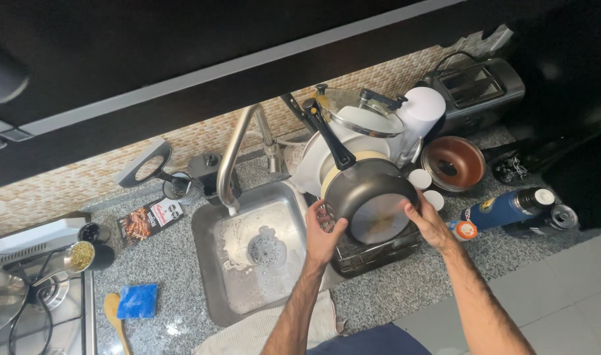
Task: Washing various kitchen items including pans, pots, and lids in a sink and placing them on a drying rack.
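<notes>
Both hands, left hand (321, 236) and right hand (428, 223), grip a dark grey frying pan (369, 194) tilted bottom-out over the crowded dish rack (373, 253), just right of the soapy sink (261, 253), with open counter (405, 283) only in front.

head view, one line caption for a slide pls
Both hands, left and right, hold a dark frying pan upside down over a dish rack beside the sink.

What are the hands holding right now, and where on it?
Both hands hold the pan, upside down over the rack. Left hand grips its left rim; right hand grips its right rim. Its handle is free.
</notes>
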